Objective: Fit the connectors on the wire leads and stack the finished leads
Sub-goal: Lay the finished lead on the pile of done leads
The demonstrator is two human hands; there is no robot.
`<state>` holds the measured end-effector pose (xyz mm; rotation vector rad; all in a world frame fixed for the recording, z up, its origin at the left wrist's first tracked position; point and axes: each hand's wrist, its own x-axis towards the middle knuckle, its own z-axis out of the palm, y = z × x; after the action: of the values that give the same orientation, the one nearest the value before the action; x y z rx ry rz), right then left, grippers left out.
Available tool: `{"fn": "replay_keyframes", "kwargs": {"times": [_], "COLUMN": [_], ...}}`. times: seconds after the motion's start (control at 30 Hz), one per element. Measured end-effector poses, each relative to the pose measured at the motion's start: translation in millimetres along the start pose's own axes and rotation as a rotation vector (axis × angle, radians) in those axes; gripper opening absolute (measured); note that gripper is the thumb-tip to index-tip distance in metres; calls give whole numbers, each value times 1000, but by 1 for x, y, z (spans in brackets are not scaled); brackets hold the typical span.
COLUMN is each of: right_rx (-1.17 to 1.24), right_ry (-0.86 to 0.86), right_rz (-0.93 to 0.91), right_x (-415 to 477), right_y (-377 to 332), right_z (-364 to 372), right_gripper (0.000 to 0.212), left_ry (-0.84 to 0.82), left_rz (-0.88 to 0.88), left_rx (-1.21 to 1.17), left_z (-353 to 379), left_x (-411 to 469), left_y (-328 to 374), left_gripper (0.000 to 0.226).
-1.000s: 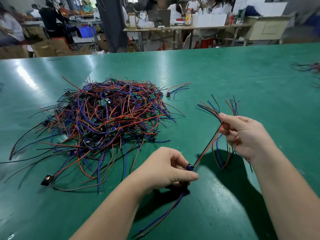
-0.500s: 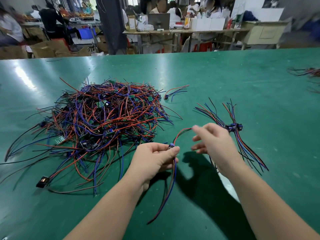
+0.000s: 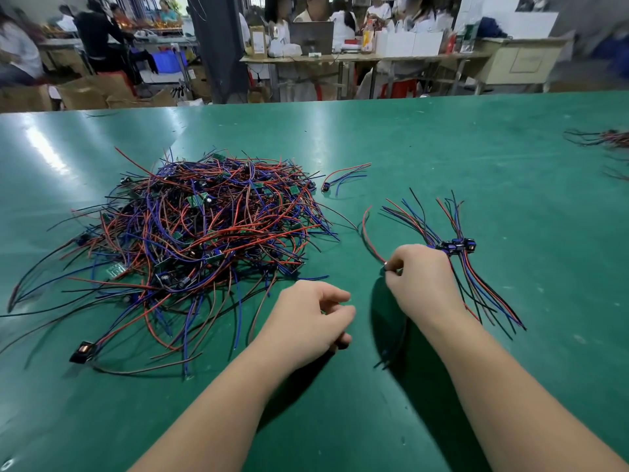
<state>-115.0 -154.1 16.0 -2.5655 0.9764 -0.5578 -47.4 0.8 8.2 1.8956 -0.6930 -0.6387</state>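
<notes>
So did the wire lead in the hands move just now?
Yes. The lead left the left hand and went right, toward the stack of finished leads; the right hand pinches it now.

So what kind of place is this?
Most likely a small factory or assembly workshop. A big heap of wires lies on a long green table, a tidy stack of finished leads lies nearby, and other people work at benches behind.

Green table (image 3: 442,148) under wire heap (image 3: 204,240), lead stack (image 3: 456,247)
</notes>
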Motion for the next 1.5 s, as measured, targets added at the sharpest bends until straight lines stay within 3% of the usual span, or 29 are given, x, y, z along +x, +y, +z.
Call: {"fn": "replay_keyframes", "kwargs": {"times": [0.07,0.2,0.3,0.43,0.63,0.7,0.83,0.93,1.07,1.17,1.23,1.37,1.5], "right_rx": [-95,-278,-376,-409,-154,-97,2,198,530,918,1162,1522,1594], "right_ry": [-9,37,14,-41,21,14,7,15,-153,-335,-417,-527,-456], "right_rz": [65,164,183,208,133,99,-3,-83,-36,33,42,105,204], "right_x": [9,12,9,4,-5,-8,-12,-16,-21,-25,-26,-26,-24], "right_y": [9,22,23,22,12,7,2,-4,-15,-25,-30,-33,-31], "right_z": [-4,-11,-14,-14,-11,-9,-4,-3,2,2,3,-1,-7], "right_gripper": [23,21,25,32,40,37,28,19,19,38,55,54,21], "left_ry": [163,409,530,483,455,447,434,462,431,313,207,-19,30], "left_rz": [175,324,191,4,-11,-45,-59,144,268,328,399,459,448], "left_rx": [325,573,843,985,894,928,755,458,-115,-307,-281,-126,65], "left_z": [-6,-22,-31,-42,-52,-57,-62,-54,-44,-40,-38,-31,-29], "left_x": [1,1,1,2,6,8,11,12,8,4,2,-1,0], "left_y": [-3,-1,-3,-5,-5,-8,-10,-4,9,15,16,12,6], "left_gripper": [19,25,36,43,26,26,11,8,11,9,10,3,43]}}
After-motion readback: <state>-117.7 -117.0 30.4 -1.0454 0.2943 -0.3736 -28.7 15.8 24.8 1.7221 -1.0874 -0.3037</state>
